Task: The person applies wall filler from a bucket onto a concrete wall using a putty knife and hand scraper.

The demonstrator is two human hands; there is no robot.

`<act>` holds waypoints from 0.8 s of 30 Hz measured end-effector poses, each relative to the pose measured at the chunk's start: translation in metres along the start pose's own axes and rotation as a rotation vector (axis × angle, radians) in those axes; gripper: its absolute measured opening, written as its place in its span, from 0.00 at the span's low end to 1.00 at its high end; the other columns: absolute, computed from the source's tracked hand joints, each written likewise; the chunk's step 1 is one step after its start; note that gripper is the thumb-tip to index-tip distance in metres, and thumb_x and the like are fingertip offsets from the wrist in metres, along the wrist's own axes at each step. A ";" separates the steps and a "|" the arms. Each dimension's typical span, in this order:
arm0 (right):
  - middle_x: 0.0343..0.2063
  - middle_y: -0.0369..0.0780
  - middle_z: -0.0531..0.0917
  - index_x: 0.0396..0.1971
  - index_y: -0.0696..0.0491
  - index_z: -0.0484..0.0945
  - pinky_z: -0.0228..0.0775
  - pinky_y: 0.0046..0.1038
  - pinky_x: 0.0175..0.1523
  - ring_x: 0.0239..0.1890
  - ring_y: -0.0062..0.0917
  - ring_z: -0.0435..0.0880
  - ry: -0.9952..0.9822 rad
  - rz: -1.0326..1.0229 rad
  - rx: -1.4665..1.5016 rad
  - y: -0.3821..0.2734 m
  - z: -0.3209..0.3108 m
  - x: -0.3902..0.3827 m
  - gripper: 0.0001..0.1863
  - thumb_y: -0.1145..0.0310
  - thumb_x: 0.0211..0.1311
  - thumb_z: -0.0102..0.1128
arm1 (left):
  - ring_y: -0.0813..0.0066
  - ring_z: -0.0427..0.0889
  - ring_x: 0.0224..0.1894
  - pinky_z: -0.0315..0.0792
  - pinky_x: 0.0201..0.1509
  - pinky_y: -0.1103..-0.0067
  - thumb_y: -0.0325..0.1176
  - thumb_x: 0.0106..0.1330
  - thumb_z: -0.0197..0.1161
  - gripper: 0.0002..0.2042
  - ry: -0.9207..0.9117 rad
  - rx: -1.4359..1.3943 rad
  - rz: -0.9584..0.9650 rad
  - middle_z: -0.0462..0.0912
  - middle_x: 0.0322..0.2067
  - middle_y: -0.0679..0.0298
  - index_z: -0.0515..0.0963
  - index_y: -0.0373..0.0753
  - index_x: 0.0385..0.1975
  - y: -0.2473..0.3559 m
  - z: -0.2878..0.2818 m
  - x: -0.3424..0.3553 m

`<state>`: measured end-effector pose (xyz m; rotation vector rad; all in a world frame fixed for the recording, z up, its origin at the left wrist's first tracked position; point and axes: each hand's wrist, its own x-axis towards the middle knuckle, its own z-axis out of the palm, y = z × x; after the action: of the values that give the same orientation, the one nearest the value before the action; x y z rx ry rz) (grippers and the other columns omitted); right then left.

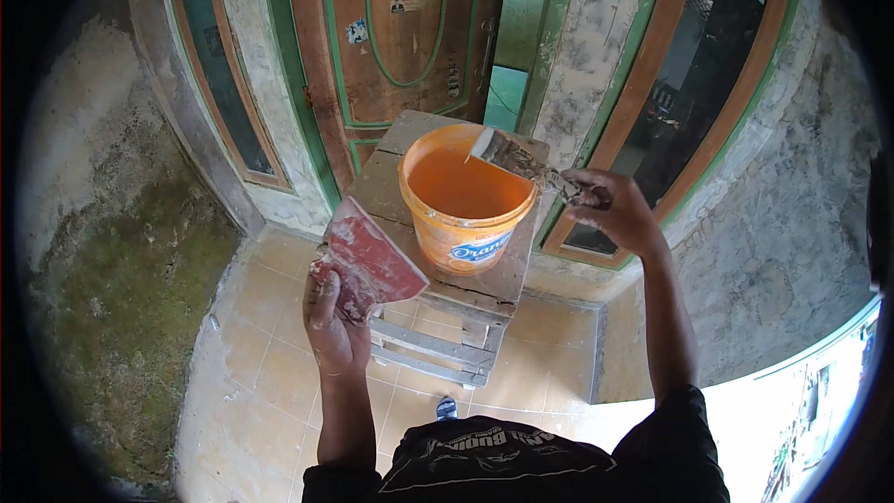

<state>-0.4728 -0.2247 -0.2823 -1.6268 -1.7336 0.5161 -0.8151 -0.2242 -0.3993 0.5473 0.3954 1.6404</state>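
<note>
My left hand [331, 321] grips a flat red plastic spreader [374, 261], smeared with whitish paste, just left of an orange bucket [456, 237]. My right hand [616, 209] is closed round the handle of a dirty putty knife [514, 156]. Its blade reaches over the bucket's right rim, and pale paste coats the far end. Inside the bucket the wall shows orange; what lies at its bottom I cannot make out. The bucket stands upright on a worn wooden table [391, 160].
Behind the table is a brown wooden door [400, 28] with green trim, beside an opening. Framed windows [680, 74] flank it in rough plastered walls [754, 251]. Tan tiles [270, 354] cover the floor; a mossy strip [130, 317] lies left.
</note>
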 end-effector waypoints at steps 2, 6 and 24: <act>0.26 0.34 0.75 0.44 0.61 0.75 0.69 0.20 0.33 0.26 0.14 0.73 -0.005 -0.077 -0.116 0.010 0.007 -0.004 0.23 0.72 0.46 0.70 | 0.71 0.79 0.44 0.74 0.48 0.75 0.25 0.63 0.52 0.12 -0.013 0.017 -0.029 0.77 0.42 0.60 0.70 0.35 0.45 -0.007 0.017 -0.010; 0.26 0.36 0.76 0.45 0.59 0.67 0.67 0.21 0.29 0.26 0.16 0.74 -0.127 0.034 0.240 0.022 0.032 -0.011 0.24 0.74 0.49 0.67 | 0.68 0.80 0.42 0.74 0.49 0.74 0.23 0.60 0.54 0.12 -0.056 0.041 -0.111 0.78 0.41 0.57 0.70 0.32 0.45 -0.025 0.043 -0.027; 0.35 0.40 0.78 0.31 0.50 0.81 0.65 0.30 0.42 0.36 0.32 0.77 0.491 -0.515 -0.297 0.068 0.038 -0.136 0.15 0.80 0.39 0.67 | 0.72 0.82 0.36 0.78 0.43 0.76 0.22 0.58 0.56 0.11 -0.210 0.040 -0.456 0.79 0.36 0.59 0.71 0.33 0.41 -0.059 0.078 -0.067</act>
<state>-0.4558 -0.3419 -0.3852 -1.2699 -1.7937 -0.3721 -0.7173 -0.2866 -0.3758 0.6025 0.3660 1.1278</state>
